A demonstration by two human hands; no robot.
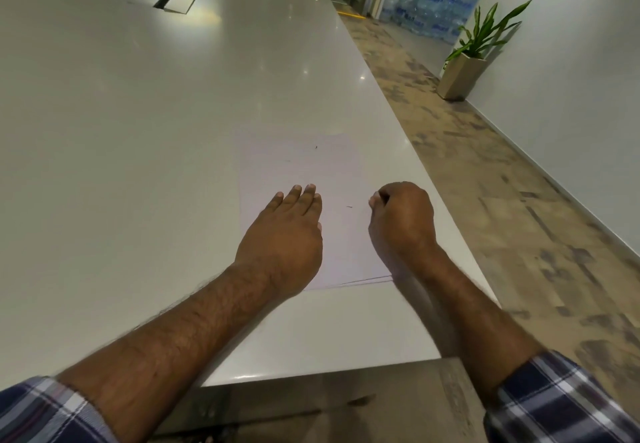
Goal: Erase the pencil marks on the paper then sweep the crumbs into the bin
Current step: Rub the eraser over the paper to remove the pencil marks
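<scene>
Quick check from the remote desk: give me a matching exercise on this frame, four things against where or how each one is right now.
Things:
1. left hand
2. right hand
3. paper
4. potted plant

States or places:
A. on the floor by the wall, past the table's right edge
B. fingers curled into a fist at the sheet's right edge; what the grip holds, if anything, is hidden
C. lying flat on the white table, a few small dark specks on it
D. fingers straight, palm down on the sheet

Pairs: 1-D, 2-B, 3-C, 4-A
</scene>
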